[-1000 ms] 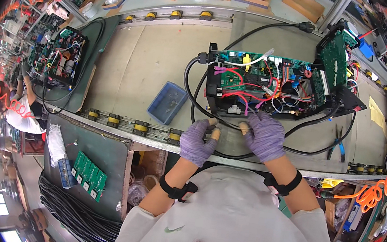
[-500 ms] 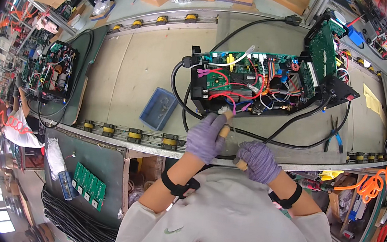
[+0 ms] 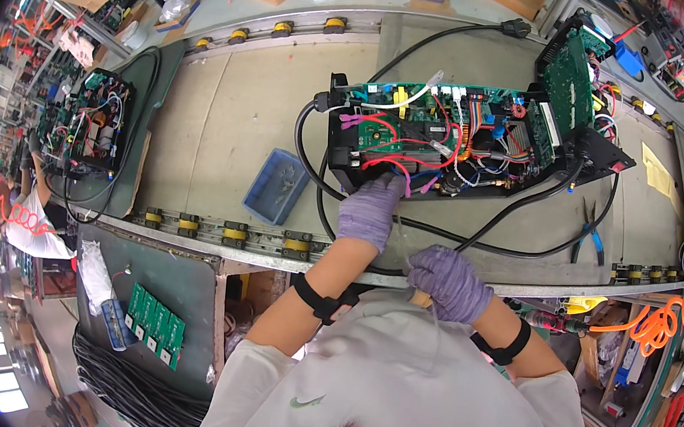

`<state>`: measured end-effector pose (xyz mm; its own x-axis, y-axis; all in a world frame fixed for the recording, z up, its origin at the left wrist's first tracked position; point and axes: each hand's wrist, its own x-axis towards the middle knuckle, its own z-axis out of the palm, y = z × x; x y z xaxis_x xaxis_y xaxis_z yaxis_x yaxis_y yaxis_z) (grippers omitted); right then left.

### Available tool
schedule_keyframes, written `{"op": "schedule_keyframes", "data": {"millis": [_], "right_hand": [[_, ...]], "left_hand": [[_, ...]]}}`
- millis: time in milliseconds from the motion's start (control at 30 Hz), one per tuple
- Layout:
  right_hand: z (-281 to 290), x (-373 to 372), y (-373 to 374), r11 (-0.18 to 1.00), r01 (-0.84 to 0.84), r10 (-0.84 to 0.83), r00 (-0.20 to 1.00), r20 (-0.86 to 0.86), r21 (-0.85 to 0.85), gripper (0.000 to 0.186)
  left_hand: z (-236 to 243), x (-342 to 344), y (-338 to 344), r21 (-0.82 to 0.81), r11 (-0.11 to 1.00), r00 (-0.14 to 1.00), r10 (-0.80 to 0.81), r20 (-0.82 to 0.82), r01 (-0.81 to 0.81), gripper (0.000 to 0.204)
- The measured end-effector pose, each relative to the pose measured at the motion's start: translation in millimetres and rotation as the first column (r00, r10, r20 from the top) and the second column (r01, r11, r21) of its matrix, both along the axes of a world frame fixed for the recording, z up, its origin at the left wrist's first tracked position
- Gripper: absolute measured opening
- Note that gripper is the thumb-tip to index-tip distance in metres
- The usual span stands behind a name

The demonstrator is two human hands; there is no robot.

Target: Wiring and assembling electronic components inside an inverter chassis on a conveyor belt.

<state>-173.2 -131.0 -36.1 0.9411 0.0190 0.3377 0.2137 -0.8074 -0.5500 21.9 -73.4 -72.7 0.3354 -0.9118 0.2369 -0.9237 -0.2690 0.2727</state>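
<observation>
An opened black device chassis (image 3: 441, 194) with green circuit boards and many coloured wires lies on the bench before me. My left hand (image 3: 370, 210), in a purple glove, reaches to its near left corner. Its fingers are closed together beside pink wire connectors (image 3: 405, 187), and what they hold is hidden. My right hand (image 3: 447, 285), also gloved, is closed in a fist at the bench's front edge. A thin, clear strand (image 3: 405, 238), faint to see, runs between the two hands and into the right fist. A black power cable (image 3: 511, 251) loops around the chassis.
A blue tray (image 3: 276, 187) with small parts stands left of the chassis. Blue-handled pliers (image 3: 590, 235) lie to the right. Another opened device (image 3: 91, 121) is at the far left. Yellow rollers (image 3: 234, 234) line the front edge. An orange coiled hose (image 3: 659, 321) hangs at right.
My left hand has moved forward to the near left corner of the chassis, and its fingers have drawn together. My right hand has shifted slightly left. The chassis and tray sit slightly further left in view.
</observation>
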Motion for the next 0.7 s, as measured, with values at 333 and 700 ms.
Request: {"op": "schedule_keyframes", "data": {"millis": [333,700], "right_hand": [[3.1,-1.3,5.3,0.995,-0.06,0.039,0.969,-0.246,-0.079,0.037],[14.1,3.5,-4.1,0.93,-0.195,-0.024,0.813,-0.581,-0.31,0.029]], "left_hand": [[18.1,-9.9,-3.1,0.015,0.949,0.859,0.292,-0.421,-0.316,0.021],[22.5,3.6,20.7,-0.128,0.957,0.953,-0.276,-0.121,0.261,0.035]]}}
